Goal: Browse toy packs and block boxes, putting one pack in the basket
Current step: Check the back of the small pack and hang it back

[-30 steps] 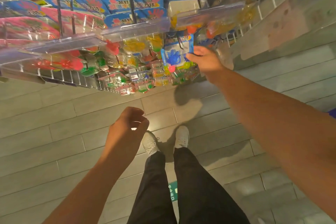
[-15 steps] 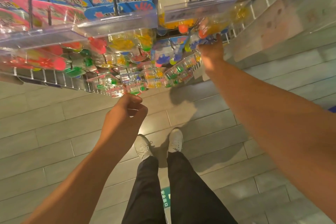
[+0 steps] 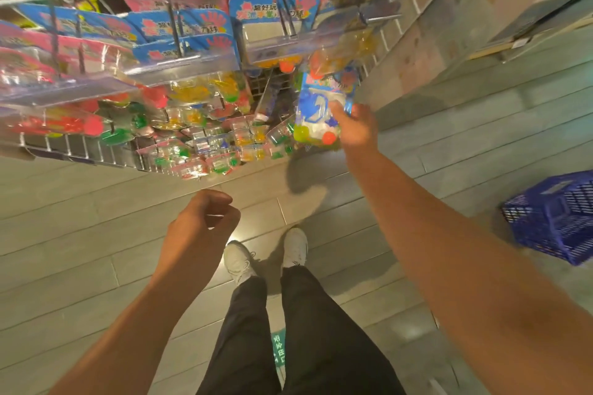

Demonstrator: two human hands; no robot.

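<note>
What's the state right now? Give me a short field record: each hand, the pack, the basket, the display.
right hand: raised at the rack, fingers gripping the toy pack
toy pack: clear pack with blue card and coloured balls, held at the rack's right end; whether it is off its hook cannot be told
left hand: loosely curled, holding nothing, low in front of the body
basket: blue, on the floor to the person's right, contents not visible
display rack: wire hooks crowded with hanging toy packs
pack in basket: not yet
</note>
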